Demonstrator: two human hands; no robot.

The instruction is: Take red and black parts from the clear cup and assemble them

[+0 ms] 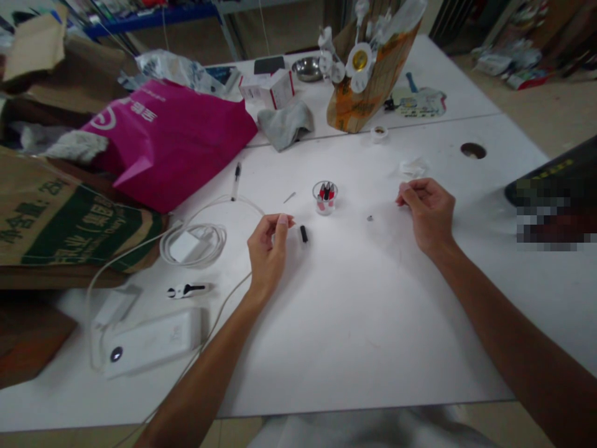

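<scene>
My left hand (268, 249) hovers over the white table (354, 323), thumb and forefinger pinched together on something too small to name. Just right of it lies a small black part (303, 234). My right hand (426, 208) rests on the table with its fingers curled and pinched at the tips; what they hold, if anything, is hidden. A tiny dark piece (370, 218) lies between the hands. Behind them stands a small clear cup (324, 197) with red and black pieces in it.
A magenta bag (172, 140) and brown sacks (60, 218) crowd the left. A coiled white cable with charger (191, 246), a white power strip (153, 341) and small cutters (185, 290) lie at front left. A pen (237, 177), grey cloth (285, 123), a patterned bag (368, 74) and a table hole (472, 150) sit behind.
</scene>
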